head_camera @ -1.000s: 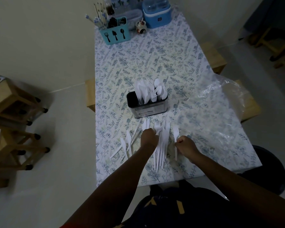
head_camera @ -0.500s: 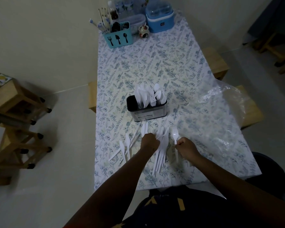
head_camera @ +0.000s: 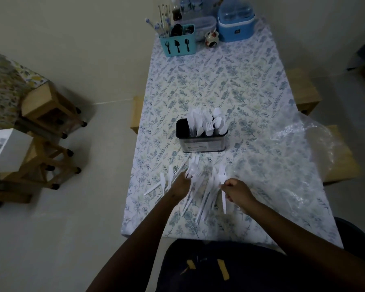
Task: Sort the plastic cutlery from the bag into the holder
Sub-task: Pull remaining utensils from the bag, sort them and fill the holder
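Hard to see: dim and blurred; the left hand's fingertips are buried in the loose white plastic cutlery, so I cannot tell its grip.
Right: the right hand is curled, pinching one white plastic utensil of unclear kind.
Holder: the dark oblong metal holder stands just beyond the pile, with white pieces upright inside.
Bag: the clear crumpled plastic bag lies on the table's right side.
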Available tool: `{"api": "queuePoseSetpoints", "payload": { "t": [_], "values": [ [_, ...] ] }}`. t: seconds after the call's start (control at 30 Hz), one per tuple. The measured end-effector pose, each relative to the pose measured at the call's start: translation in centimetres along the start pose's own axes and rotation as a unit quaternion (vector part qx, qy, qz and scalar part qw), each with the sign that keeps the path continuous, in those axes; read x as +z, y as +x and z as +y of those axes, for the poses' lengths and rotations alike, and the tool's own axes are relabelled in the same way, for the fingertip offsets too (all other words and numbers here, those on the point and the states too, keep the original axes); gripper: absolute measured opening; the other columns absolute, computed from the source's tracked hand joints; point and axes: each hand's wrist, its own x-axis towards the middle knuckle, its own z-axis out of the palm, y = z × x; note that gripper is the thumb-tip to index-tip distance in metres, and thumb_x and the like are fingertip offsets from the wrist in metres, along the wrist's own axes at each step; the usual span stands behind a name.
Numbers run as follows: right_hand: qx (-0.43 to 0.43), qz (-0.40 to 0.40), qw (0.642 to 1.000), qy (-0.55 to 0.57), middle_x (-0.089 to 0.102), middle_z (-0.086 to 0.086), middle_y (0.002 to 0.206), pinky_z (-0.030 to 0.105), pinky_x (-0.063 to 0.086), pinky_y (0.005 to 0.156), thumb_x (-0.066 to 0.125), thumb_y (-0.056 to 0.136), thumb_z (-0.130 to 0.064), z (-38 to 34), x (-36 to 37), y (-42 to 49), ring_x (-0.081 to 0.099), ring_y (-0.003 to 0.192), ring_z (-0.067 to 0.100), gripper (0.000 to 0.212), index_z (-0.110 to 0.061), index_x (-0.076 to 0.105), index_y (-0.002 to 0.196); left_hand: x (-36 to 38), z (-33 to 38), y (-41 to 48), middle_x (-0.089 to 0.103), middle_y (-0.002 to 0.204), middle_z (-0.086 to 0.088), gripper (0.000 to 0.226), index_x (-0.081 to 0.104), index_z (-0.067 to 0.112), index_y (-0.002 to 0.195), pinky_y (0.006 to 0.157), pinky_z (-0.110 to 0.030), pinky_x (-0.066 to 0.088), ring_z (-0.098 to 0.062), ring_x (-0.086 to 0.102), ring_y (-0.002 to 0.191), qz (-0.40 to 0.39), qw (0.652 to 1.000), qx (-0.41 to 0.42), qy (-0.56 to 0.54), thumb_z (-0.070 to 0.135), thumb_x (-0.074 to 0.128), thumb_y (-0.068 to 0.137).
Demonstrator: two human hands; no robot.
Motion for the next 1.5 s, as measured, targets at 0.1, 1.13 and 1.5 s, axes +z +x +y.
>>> {"api": "queuePoseSetpoints", "payload": {
  "t": [0.1,1.13,1.5],
  "values": [
    [-0.014,-0.018,1.000,-0.012,0.053,0.005,0.057,0.027,0.043,0.053,0.069,0.087,-0.020,-0.6,1.6,0.1,0.048,0.052,0.016,0.024,-0.010,0.057,0.069,-1.5,-1.5,-0.7,0.035,0.069,-0.001,0.026,0.045,0.024,0.077,0.050,-0.026,0.023,-0.010,0.029,0.053,0.008,0.998,0.020,-0.062,0.016,0.042,0.101],
    [0.069,0.202,0.958,-0.193,0.048,0.001,0.051,0.022,0.030,0.043,0.068,0.080,-0.020,-5.1,15.4,1.4,0.045,0.047,0.013,0.040,-0.012,0.043,0.050,-14.0,-9.3,2.8,0.064,0.107,-0.013,0.038,0.051,0.009,0.126,0.075,-0.031,0.044,-0.028,0.063,0.096,0.032,0.998,0.025,0.056,0.033,0.043,0.098],
    [0.038,0.170,0.980,-0.093,0.064,0.009,0.066,0.035,0.053,0.065,0.072,0.081,-0.028,-4.7,16.3,0.7,0.067,0.067,0.027,0.029,-0.012,0.054,0.066,-14.4,-9.3,3.6,0.068,0.088,-0.004,0.018,0.065,0.009,0.092,0.069,-0.022,0.040,-0.016,0.060,0.078,0.044,0.978,0.078,0.188,0.020,0.072,0.079]
  ]
}}
